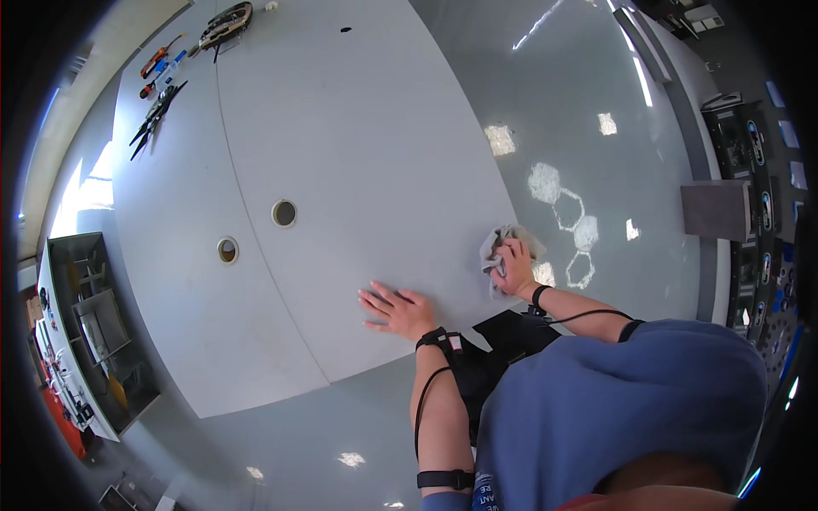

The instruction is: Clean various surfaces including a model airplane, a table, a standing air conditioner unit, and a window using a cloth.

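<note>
My right hand (515, 267) grips a crumpled grey-white cloth (503, 241) at the right edge of a large white table (366, 162). Part of the cloth reaches to the table's rim. My left hand (399, 312) lies on the tabletop near its front edge, fingers spread and nothing in it. Both wrists wear black straps with cables running up the forearms.
Two round grommet holes, one (284, 214) right of the table seam and one (227, 249) left of it. Pliers (153, 117), a screwdriver (157, 62) and other tools lie at the far left. A shelf unit (98, 332) stands left; a grey box (717, 210) is right.
</note>
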`<state>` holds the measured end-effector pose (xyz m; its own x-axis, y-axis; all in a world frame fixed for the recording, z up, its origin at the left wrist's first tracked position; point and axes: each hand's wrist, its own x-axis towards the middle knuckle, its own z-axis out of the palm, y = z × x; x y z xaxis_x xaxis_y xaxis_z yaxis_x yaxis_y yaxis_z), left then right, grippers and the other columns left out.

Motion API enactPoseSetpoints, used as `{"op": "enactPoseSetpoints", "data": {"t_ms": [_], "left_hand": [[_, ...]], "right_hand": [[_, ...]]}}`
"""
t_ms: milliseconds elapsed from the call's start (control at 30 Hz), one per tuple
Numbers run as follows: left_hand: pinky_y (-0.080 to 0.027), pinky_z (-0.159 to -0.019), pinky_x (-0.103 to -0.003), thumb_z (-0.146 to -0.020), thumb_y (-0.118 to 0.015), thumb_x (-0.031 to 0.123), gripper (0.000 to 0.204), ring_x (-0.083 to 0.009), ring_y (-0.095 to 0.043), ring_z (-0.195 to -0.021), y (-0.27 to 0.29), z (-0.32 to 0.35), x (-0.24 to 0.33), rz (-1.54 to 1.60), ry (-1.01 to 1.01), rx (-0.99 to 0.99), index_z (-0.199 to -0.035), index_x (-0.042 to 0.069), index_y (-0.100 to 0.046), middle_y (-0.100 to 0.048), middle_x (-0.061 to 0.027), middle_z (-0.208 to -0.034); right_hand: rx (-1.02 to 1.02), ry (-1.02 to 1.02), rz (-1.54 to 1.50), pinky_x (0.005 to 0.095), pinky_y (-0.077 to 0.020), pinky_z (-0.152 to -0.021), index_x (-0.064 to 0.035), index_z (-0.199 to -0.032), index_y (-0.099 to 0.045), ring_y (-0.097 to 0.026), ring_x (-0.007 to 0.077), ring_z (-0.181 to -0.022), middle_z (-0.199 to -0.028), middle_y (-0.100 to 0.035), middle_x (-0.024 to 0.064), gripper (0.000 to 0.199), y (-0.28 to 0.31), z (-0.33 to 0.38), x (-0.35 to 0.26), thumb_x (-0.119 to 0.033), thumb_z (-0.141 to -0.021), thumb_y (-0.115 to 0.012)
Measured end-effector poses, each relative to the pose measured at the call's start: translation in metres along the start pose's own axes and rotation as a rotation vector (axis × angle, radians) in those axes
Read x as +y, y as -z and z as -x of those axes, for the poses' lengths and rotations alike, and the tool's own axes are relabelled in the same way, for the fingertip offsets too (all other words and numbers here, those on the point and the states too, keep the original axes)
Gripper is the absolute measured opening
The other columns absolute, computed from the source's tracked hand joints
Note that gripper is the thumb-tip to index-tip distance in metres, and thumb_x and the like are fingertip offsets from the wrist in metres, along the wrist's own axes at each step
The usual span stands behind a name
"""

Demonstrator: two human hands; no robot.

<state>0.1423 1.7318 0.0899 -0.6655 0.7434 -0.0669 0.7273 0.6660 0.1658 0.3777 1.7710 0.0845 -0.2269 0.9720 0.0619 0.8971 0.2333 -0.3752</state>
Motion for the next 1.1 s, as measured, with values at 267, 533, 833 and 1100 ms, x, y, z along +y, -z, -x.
{"op": "enactPoseSetpoints", "data": {"t_ms": [267, 533, 833, 1100], "left_hand": [[-0.011, -0.106, -0.059, -0.081, -0.044, 0.022, 0.061, -0.0292, -0.021, -0.137, -0.002, 0.000, 0.004, 0.022, -0.009, 0.040, -0.140, 0.010, -0.030, -0.024, -0.0157, -0.147], [-0.012, -0.107, -0.057, -0.080, -0.046, 0.021, 0.060, -0.0279, -0.025, -0.136, -0.005, 0.003, -0.001, 0.007, 0.029, 0.088, -0.138, 0.012, -0.035, -0.028, -0.0137, -0.146], [-0.016, -0.106, -0.057, -0.085, -0.042, 0.024, 0.057, -0.0243, -0.023, -0.137, -0.009, 0.014, 0.007, -0.203, 0.090, 0.103, -0.140, 0.014, -0.031, -0.026, -0.0092, -0.148], [-0.011, -0.104, -0.063, -0.092, -0.030, 0.034, 0.058, -0.0253, -0.009, -0.140, -0.049, 0.042, 0.136, -0.111, 0.666, 0.035, -0.144, 0.013, -0.018, -0.012, -0.0103, -0.151]], "right_hand": [[-0.219, 0.349, -0.096, 0.0438, -0.0368, -0.084, -0.0168, -0.096, -0.053, -0.046, 0.0311, -0.096, -0.103, -0.047, 0.0084, 0.042, 0.010, -0.040, 0.031, -0.025, -0.059, -0.071], [-0.363, 0.680, -0.171, 0.0419, -0.0378, -0.084, -0.0189, -0.097, -0.051, -0.047, 0.0291, -0.097, -0.105, -0.048, 0.0073, 0.044, 0.009, -0.104, 0.050, -0.027, -0.059, -0.072], [0.026, 0.377, -0.222, 0.0432, -0.0391, -0.087, -0.0130, -0.103, -0.053, -0.047, 0.0305, -0.101, -0.109, -0.047, 0.0099, 0.038, -0.012, -0.268, 0.026, -0.027, -0.070, -0.067], [-0.080, 0.510, -0.216, 0.0418, -0.0385, -0.084, -0.0159, -0.099, -0.053, -0.046, 0.0283, -0.098, -0.106, -0.046, 0.0069, 0.038, -0.006, -0.224, 0.034, -0.030, -0.069, -0.070]]}}
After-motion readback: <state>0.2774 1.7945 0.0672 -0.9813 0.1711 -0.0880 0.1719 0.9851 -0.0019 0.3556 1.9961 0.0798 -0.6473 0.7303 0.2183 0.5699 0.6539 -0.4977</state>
